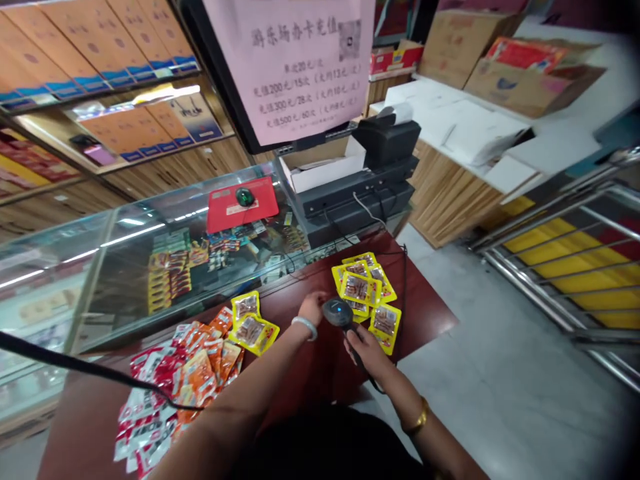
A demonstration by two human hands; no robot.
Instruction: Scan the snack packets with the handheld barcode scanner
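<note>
My right hand (367,350) is wrapped round the handle of a black barcode scanner (338,312), whose head shows a blue light. Just left of the scanner head, my left hand (313,308) has its fingers curled; whatever they may hold is hidden. Yellow snack packets (361,288) with clear windows lie in a loose pile beyond and right of the scanner. Two more yellow packets (254,332) rest left of my left hand. Beside my left forearm is a heap of orange packets (200,373) and red-and-white packets (150,407). All lie on the dark red tabletop (320,373).
A glass display counter (135,267) runs behind the tabletop, with a red mat (243,207) and a mouse (245,196) on it. Beyond stand a monitor bearing a pink sign (300,73) and a black printer (387,143). Metal railings (565,247) are at right. A black cable (100,370) crosses the left side.
</note>
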